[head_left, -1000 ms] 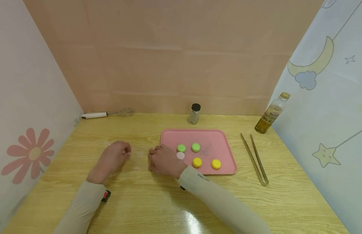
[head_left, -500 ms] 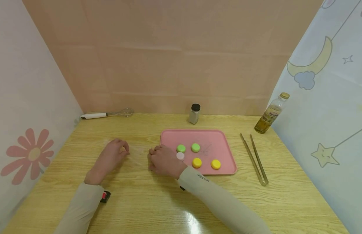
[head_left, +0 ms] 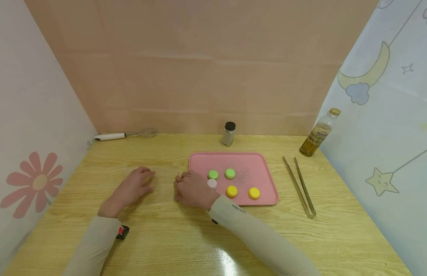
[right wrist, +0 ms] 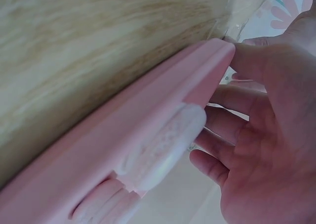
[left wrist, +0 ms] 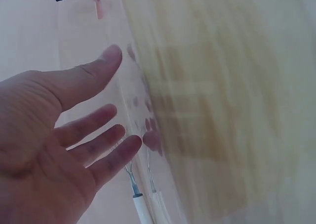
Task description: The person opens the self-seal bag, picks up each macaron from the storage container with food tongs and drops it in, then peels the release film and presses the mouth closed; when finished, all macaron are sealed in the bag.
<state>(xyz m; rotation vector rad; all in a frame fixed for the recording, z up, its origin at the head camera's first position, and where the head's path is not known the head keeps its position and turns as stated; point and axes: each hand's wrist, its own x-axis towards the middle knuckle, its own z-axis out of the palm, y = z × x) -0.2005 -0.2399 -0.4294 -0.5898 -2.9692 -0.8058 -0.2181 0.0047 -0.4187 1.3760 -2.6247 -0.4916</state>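
A clear, glossy sheet-like thing (head_left: 164, 188) lies on the wooden table between the two hands; its exact kind is hard to make out. My left hand (head_left: 130, 188) is over its left side. In the left wrist view, the left hand's fingers (left wrist: 109, 165) are spread and straight, and they mirror in the clear surface (left wrist: 207, 135). My right hand (head_left: 196, 189) rests at the thing's right edge, a thin dark line by its fingertips. From the right wrist, the right hand (right wrist: 276, 120) shows long, slightly bent fingers beside the pink tray's corner (right wrist: 217, 51).
The pink tray (head_left: 261, 168) bears two green macarons (head_left: 229, 173), two yellow macarons (head_left: 254, 193) and a pale one (head_left: 212, 184). Behind it stands a black-capped shaker (head_left: 228, 134). Tongs (head_left: 304, 191) and an oil bottle (head_left: 318, 134) are at right, a whisk (head_left: 125, 135) at back left.
The left hand's fingers, bent in a loose curve before, have straightened and come apart, with the hand staying in about the same place. The right hand has hardly moved.
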